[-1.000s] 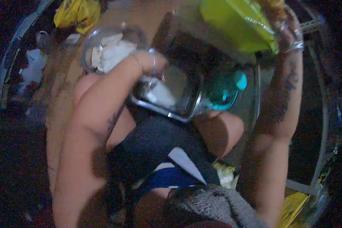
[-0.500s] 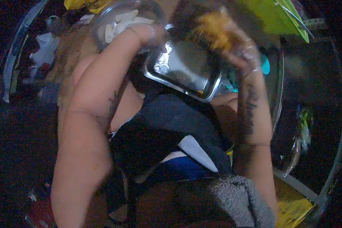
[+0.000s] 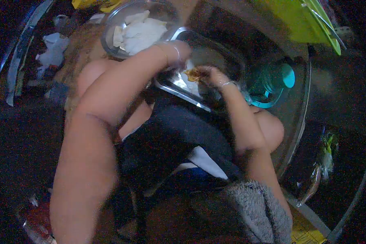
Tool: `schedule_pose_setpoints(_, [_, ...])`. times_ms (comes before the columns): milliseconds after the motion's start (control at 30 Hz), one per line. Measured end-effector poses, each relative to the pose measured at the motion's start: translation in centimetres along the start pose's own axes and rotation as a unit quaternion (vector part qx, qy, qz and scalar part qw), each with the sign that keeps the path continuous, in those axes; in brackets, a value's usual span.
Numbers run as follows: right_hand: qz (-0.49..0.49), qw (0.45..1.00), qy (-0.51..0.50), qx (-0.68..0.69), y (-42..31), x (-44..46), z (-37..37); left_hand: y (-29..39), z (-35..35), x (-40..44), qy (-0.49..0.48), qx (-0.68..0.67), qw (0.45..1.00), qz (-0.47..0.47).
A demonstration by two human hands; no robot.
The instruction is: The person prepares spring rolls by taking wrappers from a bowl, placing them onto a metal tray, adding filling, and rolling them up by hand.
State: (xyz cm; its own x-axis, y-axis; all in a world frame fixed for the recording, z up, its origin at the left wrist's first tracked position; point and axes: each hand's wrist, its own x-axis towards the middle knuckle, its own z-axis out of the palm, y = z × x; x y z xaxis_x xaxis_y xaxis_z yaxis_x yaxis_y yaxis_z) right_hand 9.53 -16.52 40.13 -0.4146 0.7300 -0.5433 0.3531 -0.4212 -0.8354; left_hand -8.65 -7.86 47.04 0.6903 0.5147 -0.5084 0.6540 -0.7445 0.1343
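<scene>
While the right hand (image 3: 214,76) grasps orange-brown food (image 3: 192,75) over a metal tray (image 3: 183,96), left hand (image 3: 180,55) just beside, its grip impossible to tell, bowl (image 3: 108,40) of pale pieces (image 3: 144,33) nearby.

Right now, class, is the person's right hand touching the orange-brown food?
Touching. The head view shows the right hand with its fingers against the orange-brown food, no gap between them.

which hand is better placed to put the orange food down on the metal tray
Probably the right hand: it appears to hold the orange food, over the metal tray. The left hand is close too, but its fingers are too hidden to judge.
</scene>
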Motion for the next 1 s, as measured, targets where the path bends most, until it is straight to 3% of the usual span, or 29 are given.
schedule_pose_setpoints(100, [-0.166,0.965,0.083,-0.187,4.9,2.1,-2.3,2.3,1.6,0.9,-0.009,-0.016,0.999,-0.037])
schedule_pose_setpoints(200, [-0.054,0.936,0.153,-0.313,4.6,-0.3,-1.7,3.6,5.5,2.2,0.096,-0.023,0.995,-0.029])
schedule_pose_setpoints(300, [0.201,0.894,0.054,-0.396,5.9,2.1,-0.3,4.4,6.6,1.1,0.083,0.003,0.995,-0.054])
schedule_pose_setpoints(400, [0.014,0.895,0.168,-0.414,6.0,1.5,3.7,4.0,9.4,2.0,0.088,0.036,0.992,-0.081])
schedule_pose_setpoints(467, [0.056,0.927,0.161,-0.335,6.1,2.8,4.6,4.1,10.4,2.8,0.038,0.034,0.993,-0.103])
schedule_pose_setpoints(533, [0.072,0.931,0.115,-0.340,6.3,3.4,4.6,4.1,11.4,3.2,0.062,0.011,0.993,-0.102])
schedule_pose_setpoints(667, [0.008,0.939,0.144,-0.314,7.5,2.7,3.6,3.4,9.2,1.8,0.038,-0.007,0.999,-0.006])
schedule_pose_setpoints(833, [-0.046,0.956,0.094,-0.273,5.2,1.5,2.5,2.6,8.2,1.7,0.042,0.000,0.998,-0.054])
schedule_pose_setpoints(1000, [0.012,0.963,0.113,-0.245,3.4,0.9,3.4,2.6,7.7,1.4,0.019,0.014,0.999,-0.027])
